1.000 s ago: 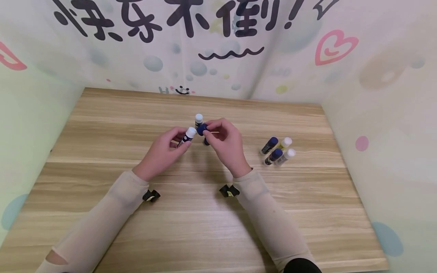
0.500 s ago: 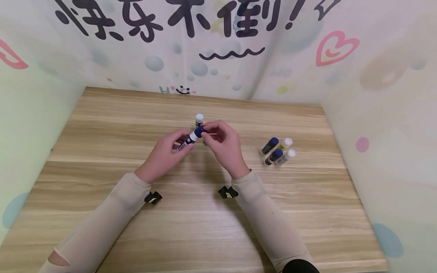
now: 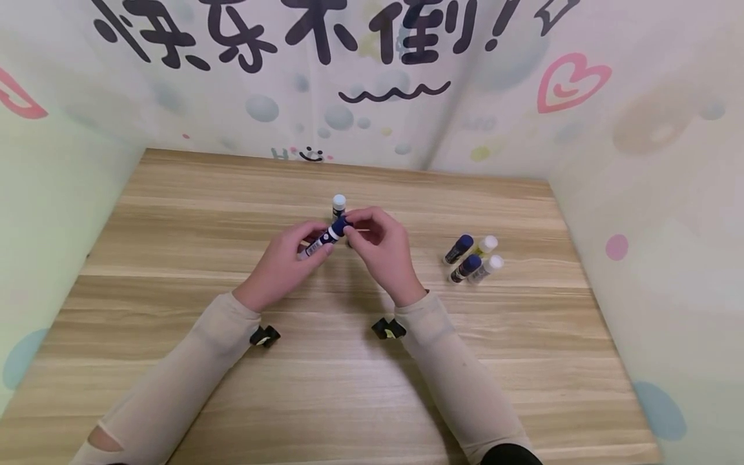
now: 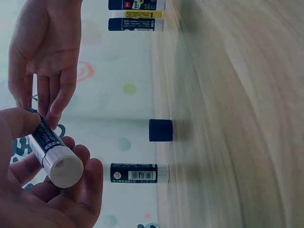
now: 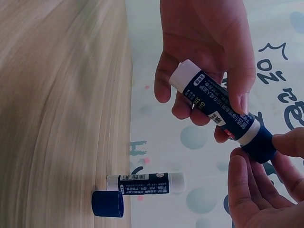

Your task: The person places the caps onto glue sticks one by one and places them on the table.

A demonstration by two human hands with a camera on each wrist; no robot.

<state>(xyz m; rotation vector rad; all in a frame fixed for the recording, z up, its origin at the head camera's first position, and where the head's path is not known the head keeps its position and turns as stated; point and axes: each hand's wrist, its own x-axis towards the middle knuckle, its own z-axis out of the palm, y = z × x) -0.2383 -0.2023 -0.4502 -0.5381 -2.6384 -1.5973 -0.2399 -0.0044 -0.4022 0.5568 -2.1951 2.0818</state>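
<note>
My left hand (image 3: 281, 265) grips a glue stick (image 5: 209, 97) with a dark blue label, held tilted above the table. The thumb and fingers of my right hand (image 3: 386, 252) pinch the dark blue cap (image 5: 261, 145), which sits on the stick's upper end. Just behind the hands stands a second glue stick (image 4: 137, 173), upright and without a blue cap, its pale top (image 3: 339, 200) showing. A loose blue cap (image 4: 160, 130) rests on the table beside that stick; in the head view the right hand mostly hides it.
To the right, several more glue sticks stand close together, among them a blue-capped one (image 3: 466, 267), a white-topped one (image 3: 487, 266) and one with a yellow label (image 3: 484, 247). The wood-grain table (image 3: 325, 387) meets a printed backdrop (image 3: 232, 116) at its back edge.
A second ago the blue cap was apart from the glue stick in my right hand. The hands have brought the two together, and less of the white collar below the cap shows now.
</note>
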